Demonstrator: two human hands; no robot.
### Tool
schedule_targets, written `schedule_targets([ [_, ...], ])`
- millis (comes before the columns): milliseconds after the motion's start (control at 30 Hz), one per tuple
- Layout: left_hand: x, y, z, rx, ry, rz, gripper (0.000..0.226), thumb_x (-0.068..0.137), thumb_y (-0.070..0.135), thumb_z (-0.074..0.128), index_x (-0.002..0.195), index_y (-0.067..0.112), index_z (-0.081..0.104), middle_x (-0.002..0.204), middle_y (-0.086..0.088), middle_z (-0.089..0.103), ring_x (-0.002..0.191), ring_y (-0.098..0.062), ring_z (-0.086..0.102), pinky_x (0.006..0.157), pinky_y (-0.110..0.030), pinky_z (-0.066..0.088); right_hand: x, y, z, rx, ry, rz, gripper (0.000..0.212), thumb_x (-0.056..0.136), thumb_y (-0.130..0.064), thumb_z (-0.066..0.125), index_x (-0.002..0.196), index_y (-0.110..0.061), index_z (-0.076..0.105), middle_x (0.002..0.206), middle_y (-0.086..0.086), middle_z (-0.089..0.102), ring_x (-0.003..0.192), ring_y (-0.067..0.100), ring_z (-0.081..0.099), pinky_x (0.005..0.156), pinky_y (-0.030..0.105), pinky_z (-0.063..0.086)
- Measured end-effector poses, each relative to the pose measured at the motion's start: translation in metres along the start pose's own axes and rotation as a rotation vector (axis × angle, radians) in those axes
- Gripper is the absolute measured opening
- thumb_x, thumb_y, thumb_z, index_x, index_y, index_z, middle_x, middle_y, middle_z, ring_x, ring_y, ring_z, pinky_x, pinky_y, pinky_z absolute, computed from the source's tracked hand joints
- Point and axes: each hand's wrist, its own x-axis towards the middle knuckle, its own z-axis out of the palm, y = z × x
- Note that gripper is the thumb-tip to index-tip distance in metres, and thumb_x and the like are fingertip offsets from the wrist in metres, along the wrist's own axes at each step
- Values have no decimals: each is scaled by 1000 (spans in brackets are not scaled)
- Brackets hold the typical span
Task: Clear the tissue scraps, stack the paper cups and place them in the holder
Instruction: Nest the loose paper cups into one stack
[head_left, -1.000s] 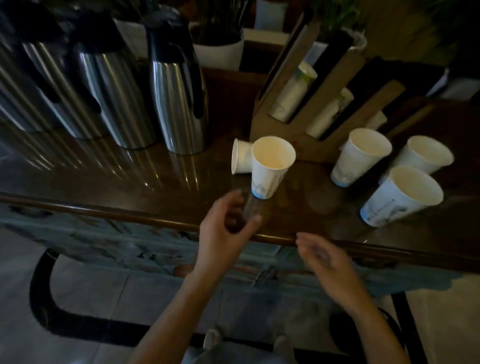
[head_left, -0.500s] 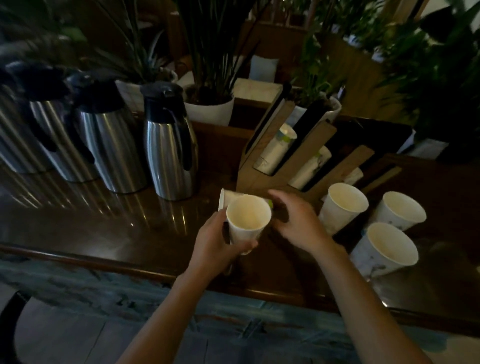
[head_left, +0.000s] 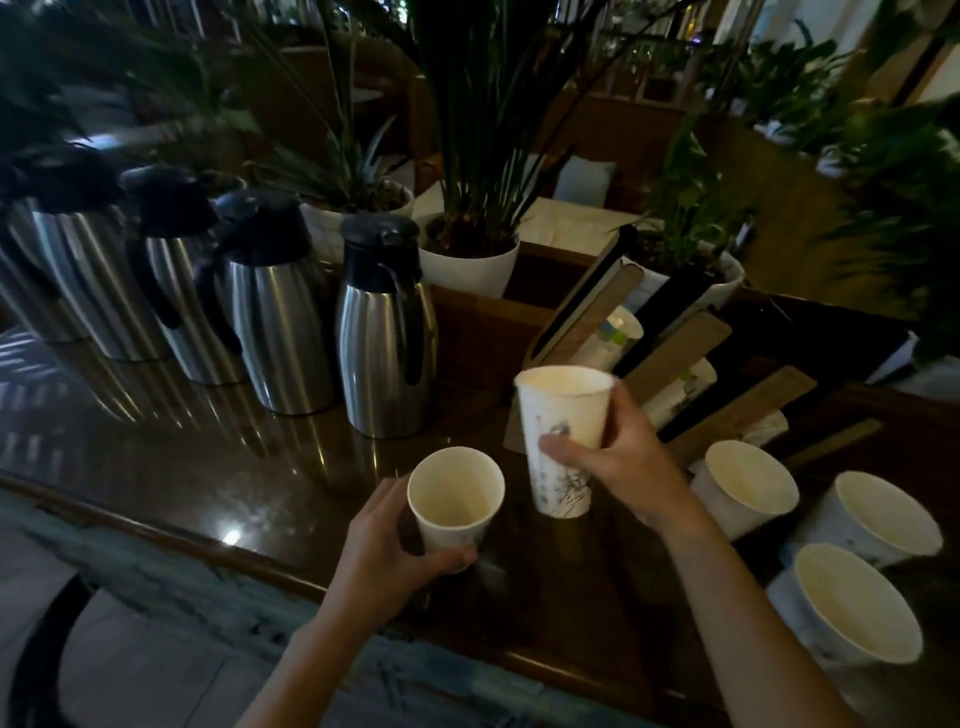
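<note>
My left hand (head_left: 387, 558) grips a white paper cup (head_left: 454, 499), upright and empty, just above the dark counter. My right hand (head_left: 621, 460) holds a second paper cup (head_left: 563, 431) higher up and slightly to the right, upright too. Three more empty cups stand on the counter at the right: one (head_left: 745, 486) near my right wrist, one (head_left: 878, 517) behind it and one (head_left: 852, 605) nearest me. The slanted wooden cup holder (head_left: 675, 353) stands behind my right hand with stacks of cups (head_left: 613, 338) in its slots. No tissue scraps show.
Several steel thermos jugs (head_left: 387, 332) line the counter at the left. White plant pots (head_left: 467, 270) with tall leaves stand behind them. The counter's front edge (head_left: 171, 530) runs diagonally below my hands, with floor beneath.
My right hand has picked up the cup that lay on its side and lifted it upright. My left hand keeps the first cup. The view has tilted upward.
</note>
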Motion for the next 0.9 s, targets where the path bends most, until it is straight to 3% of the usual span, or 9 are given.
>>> schedule_targets([
  [100,11,6,16,-19,-61,10,82,55,71,84,127,63,45,126,31,53,119,12,54,84,0,48,-9,-19,-23,118,105,-87,92,52,-54,97,132,-41,54,124,-11,71,111,12,71,85,42,64],
  [233,26,21,42,-74,-177,34,82,60,53,91,128,59,45,125,27,54,120,11,54,87,0,48,-14,-36,-34,244,120,-244,103,68,-26,95,148,-48,33,141,0,59,122,25,66,85,41,62],
  [333,35,34,61,-84,-221,60,80,60,50,90,130,47,50,124,23,56,118,10,56,85,-4,51,-16,-35,-32,199,88,-272,90,72,-23,92,147,-26,42,139,7,58,124,28,63,86,39,60],
  [467,40,43,74,-99,-243,68,75,63,44,90,129,43,53,124,20,59,116,7,58,90,-14,52,-15,-18,-33,52,19,-207,86,70,-14,91,143,-21,47,136,-1,58,126,23,59,91,40,58],
  [600,41,45,70,-103,-280,74,76,63,46,86,130,38,53,125,17,60,115,3,60,90,-16,53,-19,0,-36,-95,-54,-130,89,65,-18,88,143,-28,47,132,-12,58,126,14,56,95,35,54],
  [700,44,47,68,-122,-302,69,72,62,50,84,125,44,50,125,18,59,116,9,57,83,-7,52,-21,9,-34,-108,-128,-76,85,69,-16,85,144,-27,48,136,-7,57,128,16,55,103,44,52],
  [800,44,48,68,-116,-307,67,69,62,52,83,120,56,46,124,22,57,115,16,54,82,-2,49,-27,14,-31,-100,-149,-41,78,73,-35,80,144,-25,50,136,-5,58,127,16,56,103,42,51],
  [900,43,46,69,-100,-307,59,71,62,53,84,118,65,42,123,27,55,115,21,51,85,5,44,-35,17,-24,-217,-165,26,64,79,-49,74,139,-36,55,136,-15,59,125,6,57,102,43,53],
])
